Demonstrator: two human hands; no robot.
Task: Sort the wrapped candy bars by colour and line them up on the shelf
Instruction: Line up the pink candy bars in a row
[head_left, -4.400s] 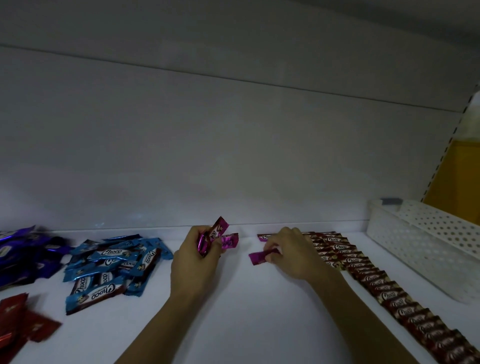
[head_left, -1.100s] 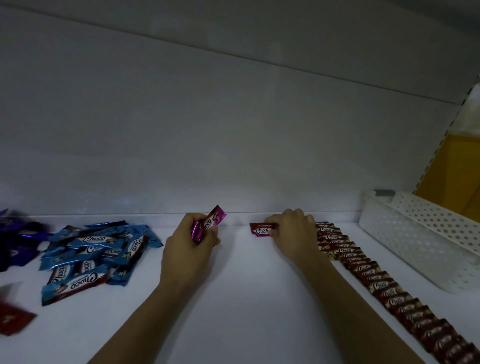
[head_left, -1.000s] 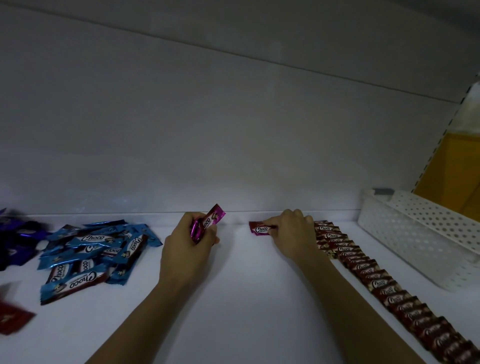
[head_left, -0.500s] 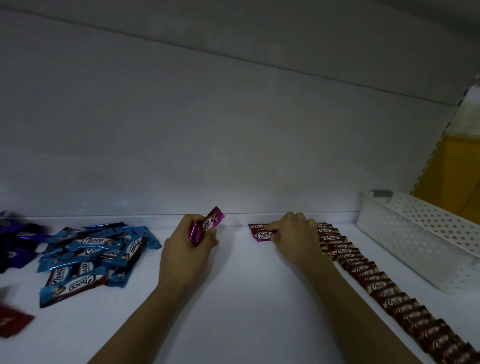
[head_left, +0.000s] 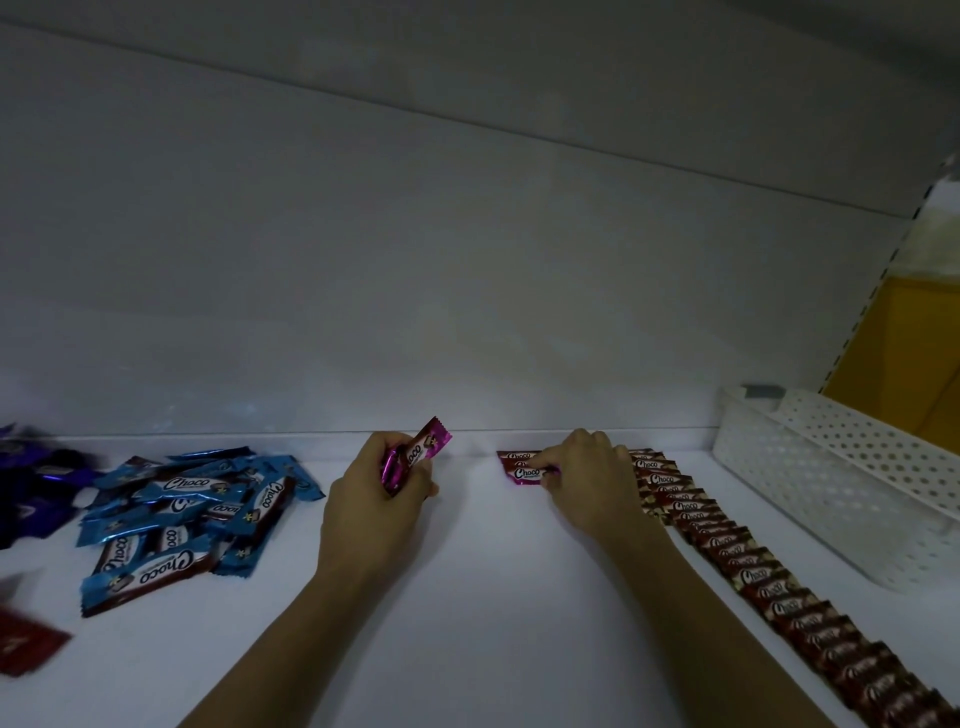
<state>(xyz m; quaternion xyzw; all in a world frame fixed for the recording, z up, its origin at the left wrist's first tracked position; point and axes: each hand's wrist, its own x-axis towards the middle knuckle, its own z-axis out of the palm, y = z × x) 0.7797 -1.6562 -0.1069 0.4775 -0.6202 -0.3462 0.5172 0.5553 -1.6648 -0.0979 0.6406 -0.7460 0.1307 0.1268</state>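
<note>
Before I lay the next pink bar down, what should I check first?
1. Left hand holds spare pink bars: ok.
2. Placed pink bars lie at the back of the shelf: ok.
3. Right hand free to take another: not ok, it pinches the placed pink bars.
4. Bare room in front of them: ok.
5. Gap to the brown row: cannot tell, the right hand hides it.
6. Blue pile lined up: not ok.

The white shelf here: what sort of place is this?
Probably a shop or stockroom: a white shelf with a slotted upright at its right, a long row of identical brown candy bars, and a white perforated basket.
</note>
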